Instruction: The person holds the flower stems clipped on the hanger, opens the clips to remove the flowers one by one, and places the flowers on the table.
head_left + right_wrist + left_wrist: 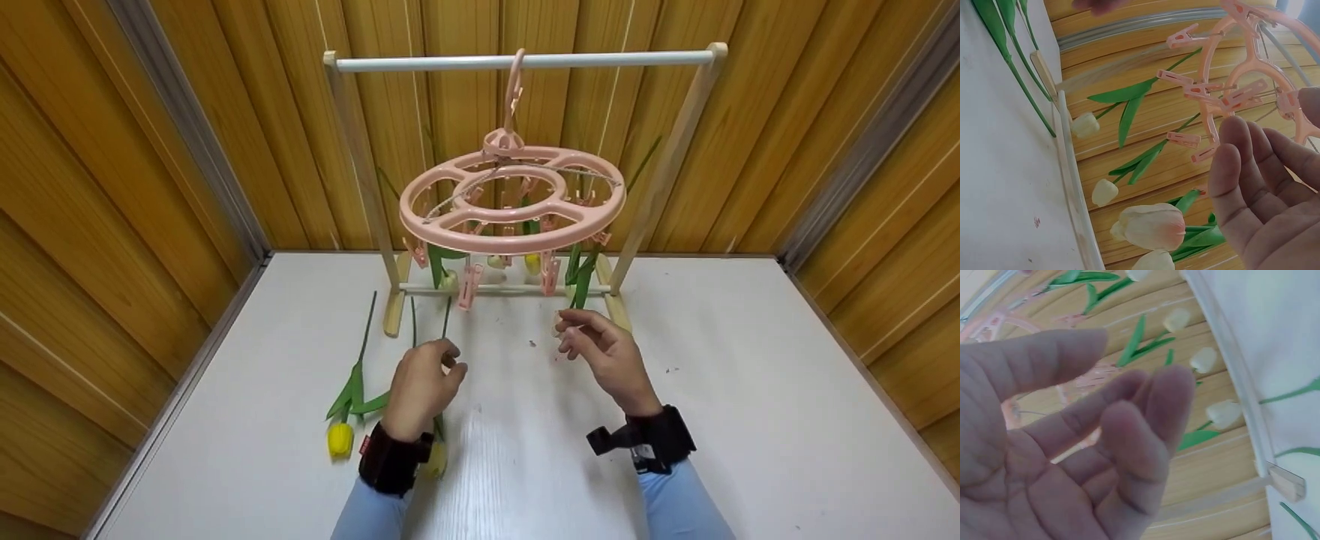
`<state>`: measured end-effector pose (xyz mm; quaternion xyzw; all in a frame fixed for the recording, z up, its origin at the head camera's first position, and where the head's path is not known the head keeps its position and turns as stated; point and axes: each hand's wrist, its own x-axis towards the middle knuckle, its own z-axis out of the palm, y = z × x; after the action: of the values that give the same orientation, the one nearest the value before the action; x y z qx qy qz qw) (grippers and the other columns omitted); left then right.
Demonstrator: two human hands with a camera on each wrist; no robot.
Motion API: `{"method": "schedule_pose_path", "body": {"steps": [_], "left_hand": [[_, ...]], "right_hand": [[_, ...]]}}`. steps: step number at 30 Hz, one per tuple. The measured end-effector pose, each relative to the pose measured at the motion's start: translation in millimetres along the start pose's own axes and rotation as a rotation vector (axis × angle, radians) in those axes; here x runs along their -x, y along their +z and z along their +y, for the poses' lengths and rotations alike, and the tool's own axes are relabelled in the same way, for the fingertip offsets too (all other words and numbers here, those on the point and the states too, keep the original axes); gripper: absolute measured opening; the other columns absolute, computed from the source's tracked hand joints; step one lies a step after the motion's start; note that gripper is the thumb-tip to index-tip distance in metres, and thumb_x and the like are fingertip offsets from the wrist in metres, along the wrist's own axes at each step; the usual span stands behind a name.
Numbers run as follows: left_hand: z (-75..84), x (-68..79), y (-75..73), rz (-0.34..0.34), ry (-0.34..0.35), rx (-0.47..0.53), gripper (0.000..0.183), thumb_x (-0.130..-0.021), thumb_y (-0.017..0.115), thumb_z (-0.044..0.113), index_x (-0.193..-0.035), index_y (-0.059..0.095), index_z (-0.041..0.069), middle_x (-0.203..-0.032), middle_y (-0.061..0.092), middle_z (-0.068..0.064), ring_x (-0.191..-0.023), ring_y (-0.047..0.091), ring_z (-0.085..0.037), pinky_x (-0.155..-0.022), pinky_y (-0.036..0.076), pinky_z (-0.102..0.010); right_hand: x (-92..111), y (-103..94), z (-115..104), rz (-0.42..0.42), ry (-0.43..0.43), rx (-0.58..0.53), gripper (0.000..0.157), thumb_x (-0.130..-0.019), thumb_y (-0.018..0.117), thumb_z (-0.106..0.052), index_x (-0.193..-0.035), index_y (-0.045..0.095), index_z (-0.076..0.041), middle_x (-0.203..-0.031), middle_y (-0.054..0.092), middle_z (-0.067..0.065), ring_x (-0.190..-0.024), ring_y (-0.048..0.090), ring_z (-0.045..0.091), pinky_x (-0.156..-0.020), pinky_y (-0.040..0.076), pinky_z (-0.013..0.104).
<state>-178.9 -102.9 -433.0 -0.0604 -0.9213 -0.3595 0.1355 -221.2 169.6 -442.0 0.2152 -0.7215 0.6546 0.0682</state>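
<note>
My left hand (424, 386) hovers over the stems of loose tulips on the table, fingers loosely bent and holding nothing. My right hand (609, 360) is raised at the right, below the rim of a round pink clip hanger (517, 244); its bent fingers are empty in the right wrist view. Right by those fingertips, green leaves (583, 279) of a hanging tulip show in the head view. A pinkish-white tulip (1151, 226) and white tulips (1105, 192) hang head-down from the hanger's pink clothespins (1184, 139). Two front clothespins, one of them a pink clothespin (469, 286), hang without flowers.
The hanger hooks over the white bar (420, 63) of a wooden stand (667, 165) at the table's back. A yellow tulip (340, 440) lies at the left of the white table (750, 390); another yellowish tulip (436, 459) is partly behind my left wrist. Wood-patterned walls surround the table.
</note>
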Motion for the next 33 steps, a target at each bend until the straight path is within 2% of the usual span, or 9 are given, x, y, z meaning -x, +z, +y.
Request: {"method": "schedule_pose_path", "body": {"steps": [5, 11, 15, 21, 26, 30, 33], "left_hand": [[10.1, 0.8, -0.7, 0.016, 0.141, 0.049, 0.004, -0.089, 0.075, 0.004, -0.092, 0.075, 0.001, -0.084, 0.072, -0.007, -0.072, 0.066, -0.021, -0.065, 0.053, -0.033], [22.4, 0.9, 5.9, 0.060, 0.225, 0.111, 0.006, -0.089, 0.073, 0.001, -0.094, 0.075, 0.003, -0.087, 0.074, -0.007, -0.072, 0.068, -0.019, -0.066, 0.055, -0.030], [30.3, 1.7, 9.6, 0.098, 0.268, 0.164, 0.010, -0.090, 0.071, -0.002, -0.098, 0.075, 0.002, -0.091, 0.075, -0.009, -0.076, 0.071, -0.019, -0.067, 0.056, -0.030], [40.7, 0.3, 12.0, 0.152, 0.307, 0.201, 0.012, -0.091, 0.069, -0.003, -0.100, 0.074, 0.001, -0.094, 0.075, -0.010, -0.077, 0.071, -0.019, -0.065, 0.056, -0.028], [47.1, -1.4, 12.9, 0.153, 0.311, 0.218, 0.012, -0.091, 0.069, -0.003, -0.101, 0.074, 0.001, -0.094, 0.075, -0.009, -0.077, 0.071, -0.018, -0.065, 0.056, -0.027], [49.7, -1.6, 13.2, 0.152, 0.313, 0.231, 0.012, -0.091, 0.069, -0.003, -0.101, 0.074, 0.001, -0.094, 0.074, -0.010, -0.077, 0.070, -0.017, -0.064, 0.055, -0.026], [50.1, -1.9, 13.4, 0.149, 0.311, 0.239, 0.012, -0.091, 0.069, -0.004, -0.101, 0.074, 0.001, -0.094, 0.074, -0.010, -0.077, 0.071, -0.018, -0.064, 0.055, -0.026]], "right_hand": [[-2, -5.7, 1, 0.028, 0.006, -0.005, 0.028, -0.103, 0.058, -0.001, -0.128, 0.063, 0.012, -0.110, 0.068, 0.021, -0.085, 0.066, 0.016, -0.073, 0.055, 0.025], [-6, -13.2, 5, 0.072, -0.050, -0.023, 0.027, -0.103, 0.058, -0.001, -0.126, 0.063, 0.014, -0.111, 0.065, 0.034, -0.085, 0.067, 0.015, -0.072, 0.055, 0.025], [-11, -17.0, 6, 0.115, -0.075, -0.029, 0.028, -0.103, 0.058, -0.001, -0.126, 0.062, 0.016, -0.109, 0.067, 0.032, -0.087, 0.069, 0.017, -0.072, 0.055, 0.025], [-20, -20.9, 7, 0.182, -0.036, -0.033, 0.029, -0.103, 0.058, -0.001, -0.126, 0.061, 0.017, -0.108, 0.071, 0.020, -0.090, 0.068, 0.019, -0.075, 0.056, 0.026], [-29, -24.4, 7, 0.234, -0.041, -0.030, 0.027, -0.103, 0.059, 0.000, -0.124, 0.063, 0.016, -0.115, 0.065, 0.026, -0.095, 0.068, 0.018, -0.077, 0.055, 0.025], [-37, -28.7, 6, 0.290, -0.056, 0.007, 0.024, -0.102, 0.060, 0.000, -0.122, 0.065, 0.012, -0.114, 0.067, 0.015, -0.097, 0.068, 0.016, -0.078, 0.054, 0.023], [-43, -31.4, 6, 0.333, -0.057, 0.031, 0.025, -0.101, 0.061, 0.000, -0.123, 0.065, 0.011, -0.114, 0.068, 0.014, -0.096, 0.067, 0.013, -0.078, 0.053, 0.022]]}}
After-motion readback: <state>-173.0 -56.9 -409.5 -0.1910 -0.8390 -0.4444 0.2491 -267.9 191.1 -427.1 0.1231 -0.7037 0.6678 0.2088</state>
